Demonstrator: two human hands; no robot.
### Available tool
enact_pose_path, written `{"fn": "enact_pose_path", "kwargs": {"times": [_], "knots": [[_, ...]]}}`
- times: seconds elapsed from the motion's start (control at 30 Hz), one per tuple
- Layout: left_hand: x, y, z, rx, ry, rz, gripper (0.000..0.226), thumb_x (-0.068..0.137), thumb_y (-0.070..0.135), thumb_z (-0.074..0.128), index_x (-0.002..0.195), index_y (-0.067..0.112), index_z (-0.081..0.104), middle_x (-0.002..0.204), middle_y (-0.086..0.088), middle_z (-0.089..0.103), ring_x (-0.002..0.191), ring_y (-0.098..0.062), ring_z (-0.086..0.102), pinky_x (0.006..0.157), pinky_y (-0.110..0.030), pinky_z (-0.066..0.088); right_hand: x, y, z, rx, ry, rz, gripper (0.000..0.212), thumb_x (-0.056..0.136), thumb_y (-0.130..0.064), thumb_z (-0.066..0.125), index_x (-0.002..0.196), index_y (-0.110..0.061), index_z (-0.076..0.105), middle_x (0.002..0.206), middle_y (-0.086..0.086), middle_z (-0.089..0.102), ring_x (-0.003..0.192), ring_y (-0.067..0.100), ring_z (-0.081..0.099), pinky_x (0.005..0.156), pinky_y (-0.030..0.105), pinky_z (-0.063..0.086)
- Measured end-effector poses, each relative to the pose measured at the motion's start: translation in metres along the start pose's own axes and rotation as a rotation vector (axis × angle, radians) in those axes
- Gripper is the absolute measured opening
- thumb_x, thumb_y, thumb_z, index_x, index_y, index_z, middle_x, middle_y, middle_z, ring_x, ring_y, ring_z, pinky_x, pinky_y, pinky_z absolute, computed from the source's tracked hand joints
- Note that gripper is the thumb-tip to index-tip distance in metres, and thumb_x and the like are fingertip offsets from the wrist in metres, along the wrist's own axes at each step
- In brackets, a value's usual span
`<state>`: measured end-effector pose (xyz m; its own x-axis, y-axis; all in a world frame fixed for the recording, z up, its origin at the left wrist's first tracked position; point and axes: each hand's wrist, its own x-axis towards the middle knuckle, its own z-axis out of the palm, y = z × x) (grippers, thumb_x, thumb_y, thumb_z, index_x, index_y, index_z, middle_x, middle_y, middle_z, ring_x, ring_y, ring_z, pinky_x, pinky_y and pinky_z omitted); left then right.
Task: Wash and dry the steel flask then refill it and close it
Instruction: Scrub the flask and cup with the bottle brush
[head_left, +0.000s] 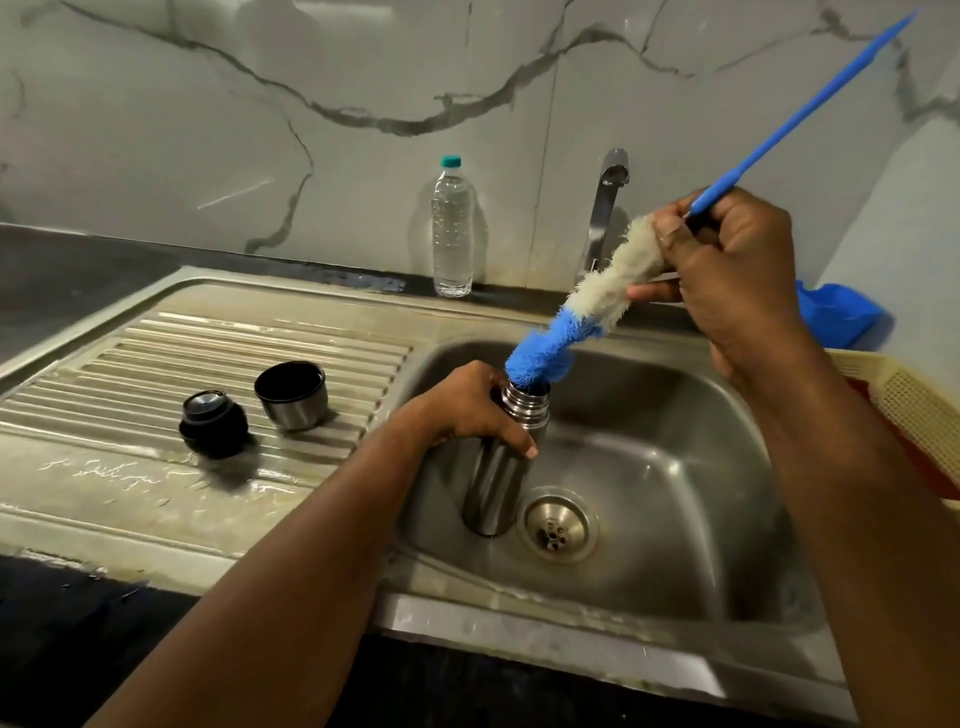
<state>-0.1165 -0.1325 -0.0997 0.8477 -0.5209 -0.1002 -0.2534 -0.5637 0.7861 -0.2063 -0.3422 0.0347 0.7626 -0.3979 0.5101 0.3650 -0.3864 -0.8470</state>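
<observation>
My left hand (470, 410) wraps neck of cylindrical steel flask (501, 467), holding it upright inside stainless sink (675, 467), just beside drain. My right hand (727, 270) grips long blue-handled bottle brush (582, 312) where white bristles meet handle, up and right of flask. Brush slants down-left; blue fluffy tip just entering open mouth. Flask axis near vertical, brush axis tilted (needs steepening, I judge, to slide deeper). Flask contents not visible. Black stopper (213, 421) and steel cup lid (292, 395), cup empty, on draining board. Clear plastic water bottle (453, 234), full, capped, on bench behind.
</observation>
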Motion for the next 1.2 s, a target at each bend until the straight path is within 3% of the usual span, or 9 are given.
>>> {"fn": "enact_pose_path", "kwargs": {"times": [0.13,0.23,0.47,0.6,0.67,0.77,0.93,1.13,1.2], "knots": [[0.003,-0.013,-0.003,-0.007,0.042,0.003,0.055,0.046,0.028,0.105,0.093,0.018,0.08,0.089,0.003,0.082,0.086,-0.012,0.078,0.09,-0.041,0.064,-0.004,0.005,0.004,0.079,0.0,0.028,0.012,0.103,-0.016,0.062,0.092,-0.02,0.06,0.091,0.003,0.069,0.076,0.017,0.075,0.062,0.035,0.063],[0.006,-0.015,-0.001,0.004,0.029,0.031,0.07,0.033,0.043,0.102,0.095,0.018,0.08,0.089,0.005,0.082,0.087,-0.01,0.078,0.09,-0.042,0.064,-0.004,0.011,0.007,0.076,-0.014,0.045,0.011,0.103,-0.017,0.063,0.092,-0.02,0.06,0.09,0.005,0.069,0.074,0.017,0.074,0.061,0.037,0.062],[0.016,-0.012,0.005,0.044,0.001,0.078,0.068,0.035,0.041,0.102,0.096,0.021,0.08,0.089,0.007,0.081,0.088,-0.01,0.077,0.092,-0.042,0.063,-0.007,0.02,0.004,-0.044,-0.156,-0.053,0.009,0.103,-0.015,0.061,0.097,-0.022,0.06,0.095,0.007,0.069,0.08,0.02,0.071,0.057,0.029,0.058],[0.016,-0.005,0.014,0.089,-0.02,0.125,0.053,0.045,0.026,0.103,0.093,0.02,0.08,0.087,0.004,0.081,0.087,-0.013,0.077,0.09,-0.044,0.063,-0.024,0.031,0.029,-0.302,-0.377,-0.101,0.011,0.1,-0.014,0.065,0.094,-0.023,0.065,0.092,-0.001,0.073,0.087,0.018,0.072,0.075,0.041,0.062],[0.016,-0.006,0.014,0.069,-0.021,0.125,0.053,0.048,0.018,0.103,0.096,0.018,0.08,0.09,0.002,0.081,0.09,-0.015,0.077,0.091,-0.044,0.063,-0.036,0.036,0.044,-0.356,-0.422,-0.168,0.005,0.097,-0.013,0.067,0.095,-0.017,0.069,0.089,-0.002,0.074,0.085,0.013,0.071,0.081,0.033,0.06],[0.014,-0.009,0.011,0.014,-0.029,0.104,0.064,0.037,0.034,0.101,0.096,0.019,0.081,0.091,0.001,0.082,0.092,-0.017,0.078,0.093,-0.046,0.063,-0.038,0.039,0.048,-0.32,-0.379,-0.16,0.003,0.094,-0.011,0.071,0.094,-0.014,0.073,0.086,-0.004,0.075,0.081,0.006,0.07,0.075,0.015,0.054],[0.012,-0.008,0.013,-0.021,-0.002,0.087,0.071,0.031,0.046,0.096,0.095,0.02,0.082,0.09,0.002,0.082,0.091,-0.017,0.078,0.093,-0.045,0.063,-0.036,0.044,0.046,-0.32,-0.327,-0.067,0.004,0.091,-0.016,0.076,0.093,-0.019,0.079,0.084,-0.003,0.076,0.081,0.016,0.072,0.078,0.034,0.063],[0.009,-0.005,0.015,0.016,-0.019,0.089,0.061,0.041,0.035,0.102,0.096,0.02,0.081,0.092,0.003,0.082,0.092,-0.016,0.078,0.094,-0.046,0.062,-0.033,0.038,0.031,-0.26,-0.408,-0.001,0.025,0.083,-0.023,0.086,0.108,-0.02,0.079,0.094,-0.004,0.077,0.089,0.011,0.073,0.084,0.034,0.063],[0.01,-0.002,0.017,0.041,-0.025,0.091,0.057,0.045,0.03,0.103,0.096,0.02,0.08,0.092,0.003,0.082,0.092,-0.015,0.078,0.094,-0.046,0.062,-0.032,0.026,0.024,-0.049,-0.284,-0.032,0.042,0.082,-0.025,0.086,0.121,-0.019,0.072,0.104,0.007,0.076,0.094,0.014,0.073,0.079,0.029,0.062]]}}
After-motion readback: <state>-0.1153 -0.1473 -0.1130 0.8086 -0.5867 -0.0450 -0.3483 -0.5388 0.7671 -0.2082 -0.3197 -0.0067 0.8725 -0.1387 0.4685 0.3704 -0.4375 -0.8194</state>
